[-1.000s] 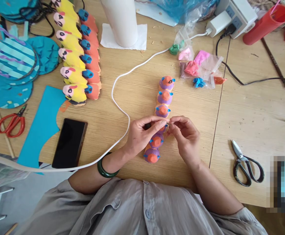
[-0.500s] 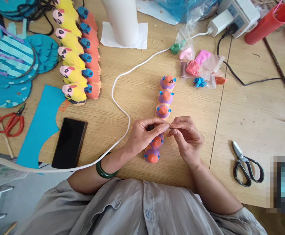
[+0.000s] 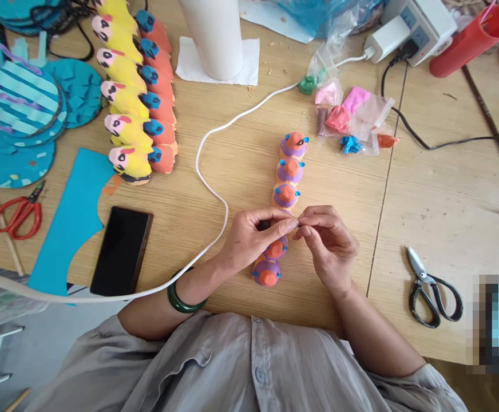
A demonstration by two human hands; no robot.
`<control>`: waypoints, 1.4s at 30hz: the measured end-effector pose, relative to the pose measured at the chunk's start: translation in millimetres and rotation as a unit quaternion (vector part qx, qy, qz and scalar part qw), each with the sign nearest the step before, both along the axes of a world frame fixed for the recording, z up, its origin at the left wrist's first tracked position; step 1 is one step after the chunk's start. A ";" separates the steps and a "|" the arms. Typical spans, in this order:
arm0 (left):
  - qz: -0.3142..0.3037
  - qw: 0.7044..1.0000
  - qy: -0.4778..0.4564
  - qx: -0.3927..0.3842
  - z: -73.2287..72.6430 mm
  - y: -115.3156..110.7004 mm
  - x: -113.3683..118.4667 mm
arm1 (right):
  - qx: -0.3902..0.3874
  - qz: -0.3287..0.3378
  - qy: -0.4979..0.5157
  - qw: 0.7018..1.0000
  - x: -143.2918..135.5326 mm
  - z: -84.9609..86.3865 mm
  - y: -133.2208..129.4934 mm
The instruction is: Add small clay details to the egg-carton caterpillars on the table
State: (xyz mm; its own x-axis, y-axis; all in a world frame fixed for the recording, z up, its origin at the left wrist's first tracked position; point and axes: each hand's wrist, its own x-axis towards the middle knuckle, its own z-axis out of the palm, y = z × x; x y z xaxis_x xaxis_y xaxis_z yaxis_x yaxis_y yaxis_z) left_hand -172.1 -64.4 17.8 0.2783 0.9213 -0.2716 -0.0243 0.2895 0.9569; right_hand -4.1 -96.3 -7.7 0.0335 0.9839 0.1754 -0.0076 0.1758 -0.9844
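My left hand [image 3: 249, 236] is closed, with a black lump of clay [image 3: 264, 225] tucked between thumb and forefinger. Its thumb and finger tips meet those of my right hand [image 3: 329, 243], which pinches a tiny dark bit of clay [image 3: 298, 224], mostly covered by the fingers. Beneath my hands lies a row of purple bumps [image 3: 293, 169] with orange caps and small blue side pieces, on an orange base. The bump at the far end carries a black mark on its cap. My left hand hides the middle of the row.
Bags of coloured clay [image 3: 356, 103] lie beyond the row. Black-handled scissors [image 3: 430, 286] rest at right; a phone [image 3: 121, 250], blue sheet [image 3: 67, 220] and red-handled scissors [image 3: 20, 214] at left. A white cable [image 3: 198, 154] crosses the table. Painted yellow [image 3: 125, 97] and orange [image 3: 163, 103] rows stand behind.
Both hands stay almost in place, fingertips still together. The dark bit between them shows slightly less than before.
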 end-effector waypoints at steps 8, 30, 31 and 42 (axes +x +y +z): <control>-0.011 1.000 0.017 -0.005 1.5 0.5 -1.9 | -0.014 -0.024 -0.045 0.999 0.3 2.0 0.3; -0.032 0.998 0.047 0.017 1.3 2.6 -4.3 | 0.209 -0.004 -0.338 0.918 13.8 9.9 10.5; -0.024 0.998 0.048 0.019 0.8 2.5 -4.2 | 0.192 -0.002 -0.318 0.928 12.9 10.7 9.8; 0.055 0.995 0.044 0.065 0.5 -2.8 -2.3 | -0.124 0.006 -0.034 0.992 0.8 14.9 3.6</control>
State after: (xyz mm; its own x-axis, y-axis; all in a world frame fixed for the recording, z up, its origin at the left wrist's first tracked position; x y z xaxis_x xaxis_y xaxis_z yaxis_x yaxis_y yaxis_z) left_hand -174.4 -67.2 18.3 0.1549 0.9738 -0.1666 0.0373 0.1627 0.9860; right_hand -3.3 -92.7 7.1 0.0174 0.9974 -0.0705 0.0594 -0.0714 -0.9957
